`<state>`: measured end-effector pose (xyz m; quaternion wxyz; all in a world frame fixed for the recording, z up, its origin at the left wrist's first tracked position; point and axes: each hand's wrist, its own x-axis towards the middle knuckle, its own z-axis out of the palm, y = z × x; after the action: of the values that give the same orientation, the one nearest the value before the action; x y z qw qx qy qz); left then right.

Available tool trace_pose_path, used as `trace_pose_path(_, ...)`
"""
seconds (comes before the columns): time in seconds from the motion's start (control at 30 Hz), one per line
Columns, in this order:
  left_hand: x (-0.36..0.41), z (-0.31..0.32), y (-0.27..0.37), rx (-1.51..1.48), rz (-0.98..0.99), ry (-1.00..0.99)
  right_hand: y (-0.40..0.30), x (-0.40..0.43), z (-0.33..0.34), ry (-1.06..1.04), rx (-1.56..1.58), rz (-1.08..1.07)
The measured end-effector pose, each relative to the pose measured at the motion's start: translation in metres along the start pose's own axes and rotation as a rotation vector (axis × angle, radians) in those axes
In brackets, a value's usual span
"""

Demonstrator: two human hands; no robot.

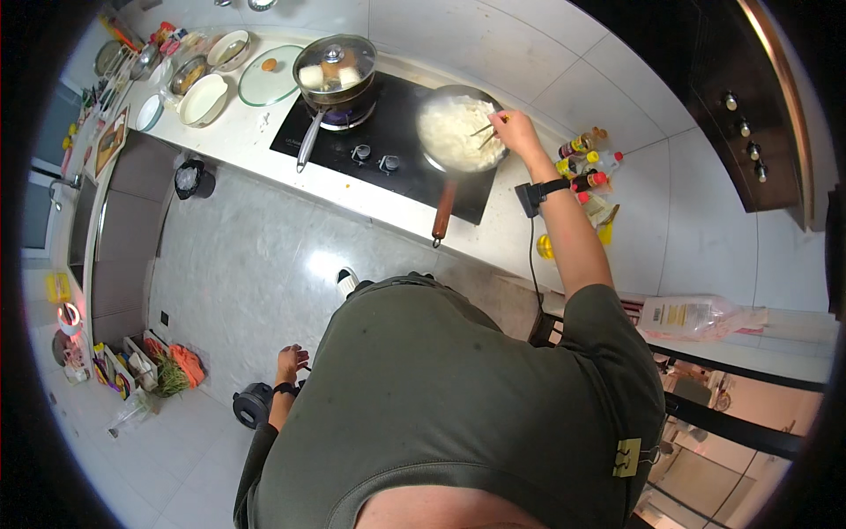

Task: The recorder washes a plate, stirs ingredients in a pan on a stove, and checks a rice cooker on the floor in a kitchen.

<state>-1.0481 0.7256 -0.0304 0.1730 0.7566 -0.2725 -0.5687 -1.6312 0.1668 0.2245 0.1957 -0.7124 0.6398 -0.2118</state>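
Observation:
My right hand (514, 132) grips a pair of chopsticks (484, 132), their tips in white food (456, 129) that fills a frying pan (441, 164) on the right side of the black cooktop (396, 135). The pan's brown handle (445, 210) points over the counter's front edge. My left hand (292, 360) hangs low at my side with fingers somewhat apart and nothing seen in it. On the left burner, where a bluish flame shows, stands a pot (334, 69) under a glass lid, with white and brown pieces inside.
Seasoning bottles (585, 162) stand right of the cooktop. A loose glass lid (269, 76), a white bowl (203, 100) and several other bowls lie to the left. A dark cable (533, 264) hangs from my right wrist device. A black bin (194, 180) and a vegetable rack (142, 364) stand on the floor.

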Motion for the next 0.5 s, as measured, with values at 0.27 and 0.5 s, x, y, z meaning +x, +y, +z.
trace_pose_path(0.27,-0.020,0.007,0.031,-0.083,-0.122,-0.005,0.027,-0.041,-0.006,0.185,-0.033,0.077)
trace_pose_path(0.5,-0.021,-0.003,0.000,-0.135,-0.105,-0.027,0.033,-0.043,0.022,0.364,-0.052,0.128)
